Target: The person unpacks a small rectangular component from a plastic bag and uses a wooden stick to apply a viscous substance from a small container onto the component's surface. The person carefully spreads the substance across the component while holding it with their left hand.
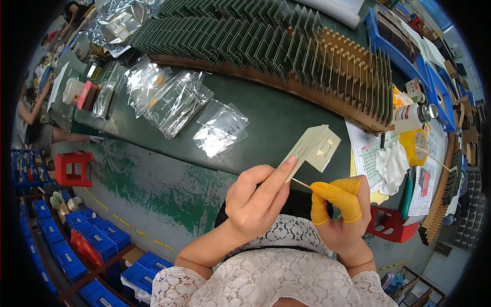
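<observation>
My left hand [255,202] holds a pale, L-shaped circuit board [311,145] with gold-coloured patches, tilted above the near edge of the dark green table. Its fingers press together on the board's near end, the index finger lying along the face. Yellow finger cots cover some fingertips of my right hand [343,212], which pinches a thin wooden swab stick [302,183]. The stick points left to the board's near end, by my left fingertips. Whether its tip touches the board I cannot tell.
Long brown racks [327,106] hold many upright green boards across the back. Clear plastic bags [222,128] lie at left. To the right are a white bottle [409,118], a yellow container [412,146], crumpled tissue [393,168], papers and a green-handled tool [407,197]. A red stool [74,169] stands left.
</observation>
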Demonstrator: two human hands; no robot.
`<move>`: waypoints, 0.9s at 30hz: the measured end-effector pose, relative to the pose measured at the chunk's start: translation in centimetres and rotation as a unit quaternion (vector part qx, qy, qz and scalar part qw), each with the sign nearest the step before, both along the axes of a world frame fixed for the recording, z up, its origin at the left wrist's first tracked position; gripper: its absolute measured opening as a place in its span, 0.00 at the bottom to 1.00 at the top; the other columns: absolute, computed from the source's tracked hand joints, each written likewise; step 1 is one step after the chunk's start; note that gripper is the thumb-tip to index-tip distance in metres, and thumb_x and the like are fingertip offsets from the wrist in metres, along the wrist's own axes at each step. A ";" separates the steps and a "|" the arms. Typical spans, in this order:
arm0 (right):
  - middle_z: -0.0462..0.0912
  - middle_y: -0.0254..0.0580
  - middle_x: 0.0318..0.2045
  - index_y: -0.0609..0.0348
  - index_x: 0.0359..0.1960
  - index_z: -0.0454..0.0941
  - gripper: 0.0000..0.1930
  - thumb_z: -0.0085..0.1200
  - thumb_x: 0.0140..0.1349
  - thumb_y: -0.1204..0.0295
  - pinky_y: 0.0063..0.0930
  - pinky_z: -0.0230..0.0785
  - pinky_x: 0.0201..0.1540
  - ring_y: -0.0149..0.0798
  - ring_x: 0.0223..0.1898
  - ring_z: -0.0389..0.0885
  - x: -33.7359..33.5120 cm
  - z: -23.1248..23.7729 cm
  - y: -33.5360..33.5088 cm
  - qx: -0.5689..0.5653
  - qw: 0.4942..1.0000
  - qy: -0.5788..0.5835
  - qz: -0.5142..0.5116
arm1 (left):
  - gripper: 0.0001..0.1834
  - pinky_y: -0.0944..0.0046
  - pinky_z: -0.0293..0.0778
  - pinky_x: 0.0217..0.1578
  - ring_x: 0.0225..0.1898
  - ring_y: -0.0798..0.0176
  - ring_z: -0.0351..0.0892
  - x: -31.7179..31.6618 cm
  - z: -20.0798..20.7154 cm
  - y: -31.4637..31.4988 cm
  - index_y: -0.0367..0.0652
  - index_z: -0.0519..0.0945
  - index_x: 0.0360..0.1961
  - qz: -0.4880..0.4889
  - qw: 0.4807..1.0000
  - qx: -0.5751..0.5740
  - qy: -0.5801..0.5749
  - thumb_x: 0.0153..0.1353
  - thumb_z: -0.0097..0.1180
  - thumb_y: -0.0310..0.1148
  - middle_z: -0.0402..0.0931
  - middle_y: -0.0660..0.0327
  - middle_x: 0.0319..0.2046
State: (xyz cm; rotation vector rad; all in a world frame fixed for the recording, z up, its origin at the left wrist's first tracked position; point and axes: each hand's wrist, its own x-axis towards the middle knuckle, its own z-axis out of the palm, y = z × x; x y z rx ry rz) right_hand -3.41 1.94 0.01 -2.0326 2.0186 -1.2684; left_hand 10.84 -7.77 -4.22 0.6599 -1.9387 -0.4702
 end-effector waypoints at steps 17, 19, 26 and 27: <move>0.72 0.43 0.29 0.64 0.37 0.79 0.12 0.63 0.49 0.81 0.37 0.60 0.35 0.47 0.31 0.70 -4.5 -3.1 0.8 0.091 0.985 0.080 -0.124 | 0.04 0.71 0.80 0.26 0.26 0.66 0.82 0.6 0.5 -1.2 0.30 0.80 0.37 0.011 0.932 0.328 0.156 0.60 0.59 0.17 0.74 0.56 0.35; 0.71 0.43 0.30 0.64 0.36 0.78 0.12 0.63 0.49 0.81 0.38 0.61 0.36 0.47 0.32 0.70 -4.7 -3.9 0.8 0.109 0.981 0.108 -0.117 | 0.04 0.71 0.81 0.27 0.28 0.65 0.83 0.7 0.3 -1.3 0.30 0.78 0.36 0.000 0.930 0.330 0.159 0.60 0.59 0.17 0.74 0.56 0.36; 0.71 0.45 0.31 0.65 0.35 0.78 0.11 0.63 0.48 0.80 0.39 0.63 0.38 0.48 0.34 0.70 -4.9 -4.8 0.5 0.122 0.979 0.113 -0.118 | 0.06 0.71 0.82 0.31 0.30 0.63 0.84 0.2 0.1 -1.1 0.30 0.76 0.36 0.009 0.938 0.311 0.156 0.60 0.58 0.14 0.73 0.55 0.38; 0.71 0.45 0.31 0.65 0.35 0.78 0.11 0.63 0.48 0.80 0.39 0.63 0.38 0.48 0.34 0.70 -5.0 -4.8 0.6 0.127 0.978 0.114 -0.120 | 0.06 0.71 0.82 0.31 0.30 0.63 0.84 0.1 0.1 -1.1 0.30 0.76 0.37 0.006 0.940 0.303 0.157 0.59 0.58 0.13 0.73 0.55 0.38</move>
